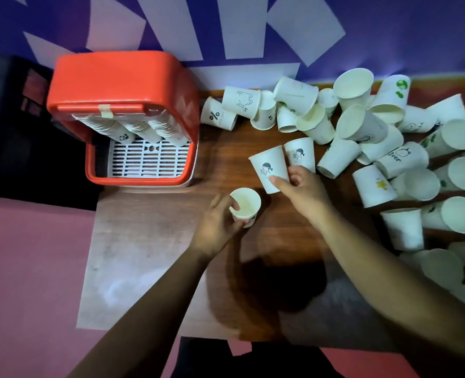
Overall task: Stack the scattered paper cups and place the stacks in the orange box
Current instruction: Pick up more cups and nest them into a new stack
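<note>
Upright cup (245, 203) sits mid-table, left hand (217, 224) wrapped round its side. Right hand (298, 184) pinches two girl-print cups (270, 168) just right. I'd drop them in mouth-up, one at a time. Orange box (122, 85) waits far left.

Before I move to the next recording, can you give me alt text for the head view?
A person's left hand holds an upright paper cup over a wooden table while the right hand grips two printed cups. Stacks of cups lie in an orange box at left; loose cups are piled at right.
</note>
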Demonstrator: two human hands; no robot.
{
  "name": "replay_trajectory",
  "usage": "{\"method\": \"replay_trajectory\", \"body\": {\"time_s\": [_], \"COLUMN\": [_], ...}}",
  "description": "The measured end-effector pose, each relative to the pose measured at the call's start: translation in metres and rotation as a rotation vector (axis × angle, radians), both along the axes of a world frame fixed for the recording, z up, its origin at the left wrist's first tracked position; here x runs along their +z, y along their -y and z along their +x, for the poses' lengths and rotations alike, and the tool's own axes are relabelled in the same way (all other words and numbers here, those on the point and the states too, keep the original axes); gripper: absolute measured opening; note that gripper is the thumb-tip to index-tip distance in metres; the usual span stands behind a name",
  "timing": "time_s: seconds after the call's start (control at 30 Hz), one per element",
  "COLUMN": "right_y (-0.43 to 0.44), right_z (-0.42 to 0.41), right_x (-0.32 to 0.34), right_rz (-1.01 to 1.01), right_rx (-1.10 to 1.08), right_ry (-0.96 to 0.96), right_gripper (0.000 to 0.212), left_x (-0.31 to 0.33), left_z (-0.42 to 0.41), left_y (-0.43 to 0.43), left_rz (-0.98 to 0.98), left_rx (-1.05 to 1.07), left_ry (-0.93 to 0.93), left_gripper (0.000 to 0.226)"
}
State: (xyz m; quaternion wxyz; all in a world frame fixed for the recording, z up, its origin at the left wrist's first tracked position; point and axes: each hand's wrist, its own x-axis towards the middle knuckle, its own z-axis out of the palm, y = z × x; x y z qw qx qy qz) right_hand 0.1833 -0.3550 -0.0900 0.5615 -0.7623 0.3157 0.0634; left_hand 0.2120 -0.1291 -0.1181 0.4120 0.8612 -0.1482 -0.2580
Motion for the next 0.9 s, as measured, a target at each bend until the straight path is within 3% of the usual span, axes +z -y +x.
{"method": "replay_trajectory", "body": {"time_s": [0.2, 0.4, 0.5, 0.6, 0.67, 0.73, 0.9], "right_y": [0.016, 0.015, 0.008, 0.003, -0.001, -0.005, 0.008], "right_z": [-0.073, -0.090, -0.094, -0.096, -0.096, -0.093, -0.084], "right_x": [0.011, 0.025, 0.025, 0.026, 0.029, 0.033, 0.044], "right_rz": [0.106, 0.113, 0.118, 0.117, 0.118, 0.099, 0.112], "right_rx": [-0.044, -0.014, 0.007, 0.047, 0.104, 0.151, 0.154], "right_ry": [0.022, 0.107, 0.143, 0.157, 0.126, 0.074, 0.094], "right_gripper": [0.032, 0.034, 0.037, 0.041, 0.048, 0.056, 0.051], "left_x": [-0.001, -0.006, 0.008, 0.043, 0.066, 0.077, 0.082], "left_z": [-0.033, -0.038, -0.030, -0.023, -0.020, -0.018, -0.021], "left_y": [0.029, 0.012, -0.006, -0.003, 0.011, 0.026, 0.047], "left_rz": [-0.090, -0.014, 0.003, -0.082, -0.231, -0.324, -0.418], "left_rx": [-0.028, -0.168, -0.232, 0.021, 0.106, 0.046, 0.113], "left_ry": [-0.058, -0.135, -0.101, -0.093, -0.245, -0.324, -0.277], "left_gripper": [0.089, 0.111, 0.095, 0.062, 0.062, 0.067, 0.059]}}
